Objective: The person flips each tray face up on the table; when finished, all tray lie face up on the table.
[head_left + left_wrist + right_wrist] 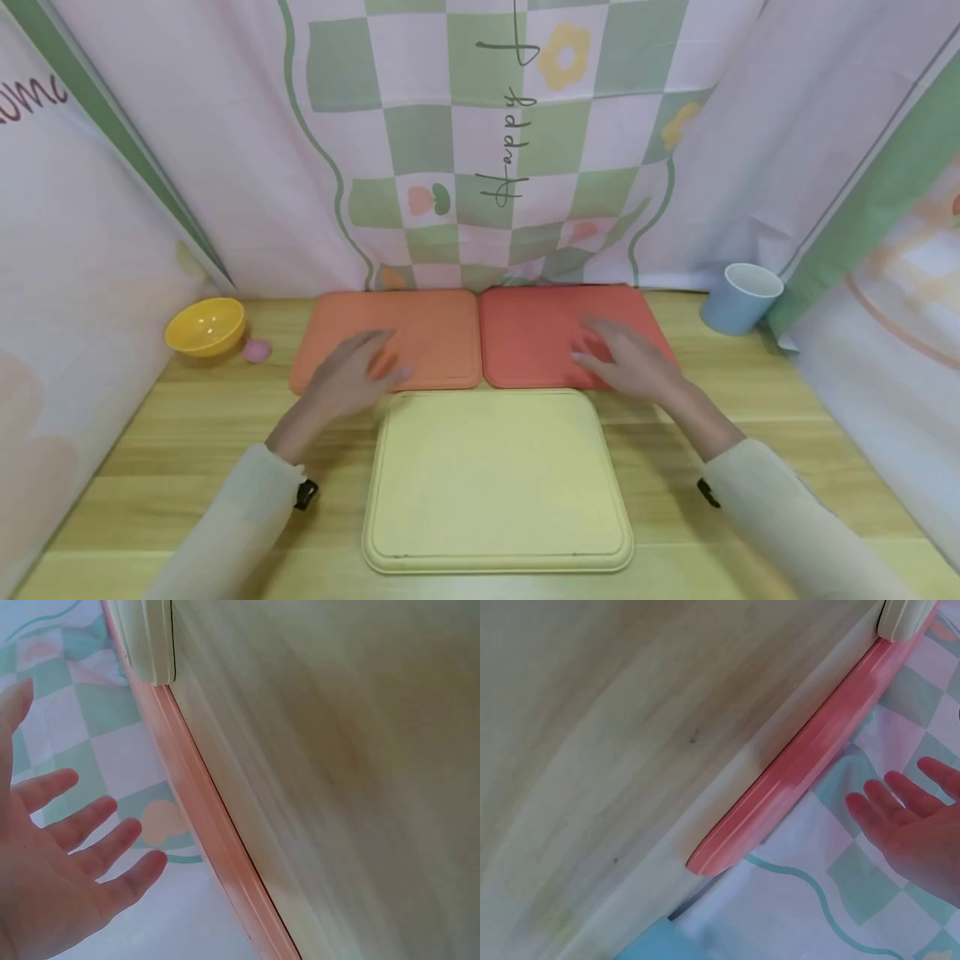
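My left hand (350,372) hovers over the front left part of an orange board (438,333), fingers spread and holding nothing. On the other side my right hand (630,357) hangs above a red board (525,333), its fingers loosely extended. In front of these two lies a pale yellow board (498,483), between the forearms. Both wrist views show the fingers apart from the boards: the left fingers (82,825) beside the orange edge, the right fingers (892,799) beside the red edge.
A yellow bowl (206,329) and a small pink ball-like object (257,350) stand at the back left of the wooden table (750,533). At the back right is a blue cup (738,304). A checkered curtain (487,133) hangs right behind the boards.
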